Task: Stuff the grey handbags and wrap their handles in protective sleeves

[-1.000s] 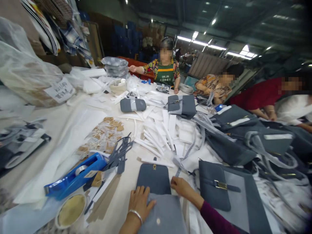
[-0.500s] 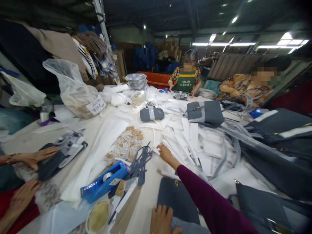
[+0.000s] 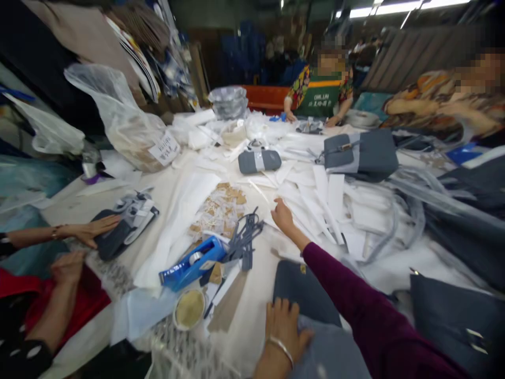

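My left hand [image 3: 284,329], with a bangle at the wrist, lies flat on a dark grey-blue bag [image 3: 303,289] at the table's near edge. Its fingers are stretched out and press on the bag below the small gold fitting. Out over the white strips [image 3: 311,205] reaches my right hand [image 3: 287,218], in a purple sleeve. Its fingers are curled together; a thin white strip [image 3: 260,192] runs up to the fingertips, but blur hides whether they grip it. Left of that hand lie dark cords or straps [image 3: 246,237] and a pile of brown tags [image 3: 223,208].
A blue tape dispenser [image 3: 193,263] and a tub [image 3: 190,309] stand left of centre. At far left, a co-worker's hand [image 3: 94,229] rests on a dark item. Grey bags [image 3: 361,152] lie on the right. Another co-worker [image 3: 323,95] sits across the table.
The view has tilted down and turned left, so things sit higher and further right. My left hand has more of its wrist in view. My right hand remains over the white strips.
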The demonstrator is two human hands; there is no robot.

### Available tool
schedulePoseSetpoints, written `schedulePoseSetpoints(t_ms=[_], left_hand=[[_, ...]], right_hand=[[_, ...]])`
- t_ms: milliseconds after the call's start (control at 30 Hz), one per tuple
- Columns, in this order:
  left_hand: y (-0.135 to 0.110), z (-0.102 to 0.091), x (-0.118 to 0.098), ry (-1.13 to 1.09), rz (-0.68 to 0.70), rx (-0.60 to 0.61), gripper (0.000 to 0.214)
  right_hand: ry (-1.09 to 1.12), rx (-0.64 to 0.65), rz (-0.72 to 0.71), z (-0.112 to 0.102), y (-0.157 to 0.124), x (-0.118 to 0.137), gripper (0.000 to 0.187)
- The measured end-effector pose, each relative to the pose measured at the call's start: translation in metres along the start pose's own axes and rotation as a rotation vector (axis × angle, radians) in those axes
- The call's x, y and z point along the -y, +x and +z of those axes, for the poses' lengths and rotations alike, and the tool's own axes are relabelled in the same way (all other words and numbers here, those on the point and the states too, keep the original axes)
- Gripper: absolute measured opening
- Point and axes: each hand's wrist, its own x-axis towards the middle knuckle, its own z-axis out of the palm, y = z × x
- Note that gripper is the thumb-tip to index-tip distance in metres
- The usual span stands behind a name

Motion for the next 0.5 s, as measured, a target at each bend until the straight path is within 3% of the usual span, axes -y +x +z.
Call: schedulePoseSetpoints(t_ms=[133,267,367,500], left_hand=[[-0.008,-0.006,-0.008,0.03,0.033,-0.065,0.052],[-0.009,-0.009,-0.012,0.077,0.056,-0.082,0.049],[-0.009,-0.007,-0.014,0.078,0.052,-0.105,0.058],[-0.011,-0.006,-0.017,0.069,0.014,-0.131,0.067]], right_hand=[[0.164,0.077,-0.155,-0.015,-0.116,-0.062,0.03],[0.197,0.222,-0.077,-0.021,-0.235,-0.11,0.034],[0.149,0.336,-0.02,-0.025,-0.273,-0.125,0.043],[0.038,0.437,-0.001,-0.037,-0.277,-0.127,0.049]])
